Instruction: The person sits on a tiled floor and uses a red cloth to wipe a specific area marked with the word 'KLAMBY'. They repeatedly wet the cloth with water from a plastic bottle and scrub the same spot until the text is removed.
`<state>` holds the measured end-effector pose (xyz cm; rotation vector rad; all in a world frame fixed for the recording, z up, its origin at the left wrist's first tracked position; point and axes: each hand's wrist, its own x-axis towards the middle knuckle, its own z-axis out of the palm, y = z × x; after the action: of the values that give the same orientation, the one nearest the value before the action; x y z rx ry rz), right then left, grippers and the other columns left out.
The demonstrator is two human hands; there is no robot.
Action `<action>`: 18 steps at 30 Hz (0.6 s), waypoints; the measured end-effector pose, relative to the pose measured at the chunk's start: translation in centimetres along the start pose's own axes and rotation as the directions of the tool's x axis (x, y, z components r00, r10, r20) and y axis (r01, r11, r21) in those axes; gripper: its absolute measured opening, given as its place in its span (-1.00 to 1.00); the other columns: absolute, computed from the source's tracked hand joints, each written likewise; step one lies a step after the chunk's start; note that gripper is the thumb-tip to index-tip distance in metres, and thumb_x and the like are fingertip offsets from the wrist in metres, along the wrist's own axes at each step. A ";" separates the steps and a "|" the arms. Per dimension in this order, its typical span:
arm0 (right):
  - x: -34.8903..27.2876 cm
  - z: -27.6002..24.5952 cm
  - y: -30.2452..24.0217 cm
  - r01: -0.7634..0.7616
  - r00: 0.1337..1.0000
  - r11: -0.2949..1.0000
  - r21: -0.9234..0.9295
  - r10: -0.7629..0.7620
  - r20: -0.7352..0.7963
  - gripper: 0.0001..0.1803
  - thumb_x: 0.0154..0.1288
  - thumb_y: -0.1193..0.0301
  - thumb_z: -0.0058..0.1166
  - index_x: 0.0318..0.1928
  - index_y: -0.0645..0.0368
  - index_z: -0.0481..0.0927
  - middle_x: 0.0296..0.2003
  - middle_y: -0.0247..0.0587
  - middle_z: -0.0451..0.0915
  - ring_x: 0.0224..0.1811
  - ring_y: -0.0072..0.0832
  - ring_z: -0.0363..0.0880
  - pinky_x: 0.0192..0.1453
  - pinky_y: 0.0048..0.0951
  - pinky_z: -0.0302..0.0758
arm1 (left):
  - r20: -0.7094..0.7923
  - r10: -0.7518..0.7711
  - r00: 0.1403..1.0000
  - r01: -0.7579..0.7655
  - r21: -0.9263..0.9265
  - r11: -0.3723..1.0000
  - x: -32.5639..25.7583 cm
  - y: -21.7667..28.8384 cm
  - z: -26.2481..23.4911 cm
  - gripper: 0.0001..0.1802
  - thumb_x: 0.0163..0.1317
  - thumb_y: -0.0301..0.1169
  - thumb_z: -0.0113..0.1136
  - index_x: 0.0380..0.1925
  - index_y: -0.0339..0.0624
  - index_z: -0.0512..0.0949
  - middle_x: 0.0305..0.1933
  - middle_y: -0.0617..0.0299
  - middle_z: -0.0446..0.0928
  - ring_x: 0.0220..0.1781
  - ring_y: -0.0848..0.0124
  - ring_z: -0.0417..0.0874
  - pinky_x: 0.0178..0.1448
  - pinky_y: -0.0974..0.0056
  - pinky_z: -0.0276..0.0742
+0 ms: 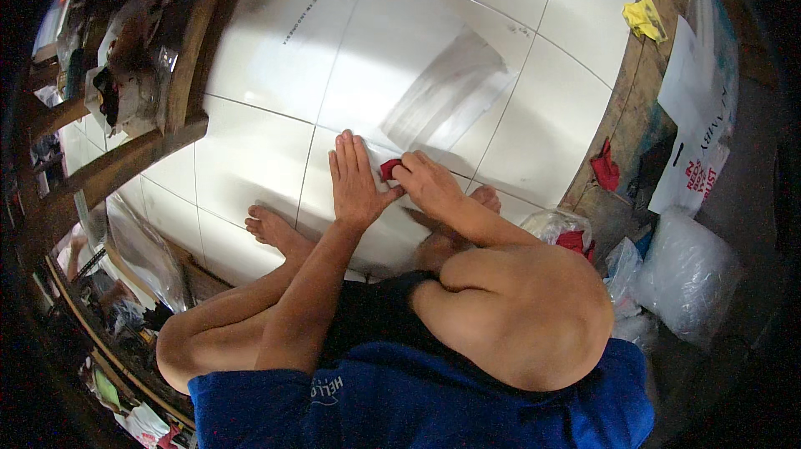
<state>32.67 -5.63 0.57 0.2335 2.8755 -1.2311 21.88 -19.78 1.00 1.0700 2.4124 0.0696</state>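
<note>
A large clear plastic sheet or bag (375,40), with dark printing and a small label near its far end, lies on the white tiled floor. A greyish, streaked rectangular patch (450,86) shows on its right part; I cannot tell whether this is a folded layer or a separate piece. At the sheet's near edge my left hand (357,186) lies flat, fingers stretched forward and thumb toward the right. Beside it, my right hand (430,189) has its fingers curled on a small red cloth (389,169), pressed low at the sheet.
A wooden rack (196,40) holding bagged items stands on the left. Along the right run a wooden board (613,123) with a yellow scrap (644,20) on it, a red scrap (605,165), a printed white sheet (680,165) and a stuffed clear plastic bag (688,274). My bare feet flank my hands.
</note>
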 end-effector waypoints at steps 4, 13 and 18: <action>2.7 -3.4 5.0 -0.176 0.969 0.957 -0.230 0.128 -0.212 -0.87 0.20 0.48 -0.02 -0.26 0.23 0.54 -0.32 -0.09 0.48 -0.16 -0.11 0.54 -0.06 -0.11 0.53 | 0.017 0.009 1.000 -0.010 0.067 0.998 -0.1 -0.2 0.0 0.41 -0.06 0.45 0.14 0.38 -0.56 -0.17 0.52 -0.30 -0.24 0.59 -0.06 -0.30 0.58 -0.11 -0.33; 6.1 -12.7 12.6 -0.418 0.825 0.897 -0.141 0.311 -0.471 -0.75 0.15 0.50 0.09 -0.11 0.12 0.59 -0.30 0.02 0.49 -0.17 -0.05 0.53 -0.10 -0.09 0.48 | -0.047 0.042 0.998 -0.041 0.027 0.999 -0.5 -0.2 -0.4 0.40 -0.06 0.46 0.13 0.38 -0.56 -0.14 0.52 -0.30 -0.25 0.59 -0.06 -0.29 0.57 -0.13 -0.34; 2.4 -3.6 3.6 -0.131 0.987 0.973 -0.191 0.110 -0.116 -0.79 0.20 0.48 0.00 -0.16 0.18 0.60 -0.22 -0.02 0.57 -0.10 -0.11 0.55 0.03 -0.15 0.50 | -0.030 0.036 0.999 -0.034 0.062 0.998 -1.6 -1.4 0.3 0.40 -0.08 0.43 0.18 0.38 -0.57 -0.14 0.52 -0.31 -0.24 0.58 -0.07 -0.29 0.56 -0.15 -0.34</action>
<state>30.99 -0.30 0.30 0.4757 2.9926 -0.9323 21.98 -21.95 1.12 1.1463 2.4378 0.0244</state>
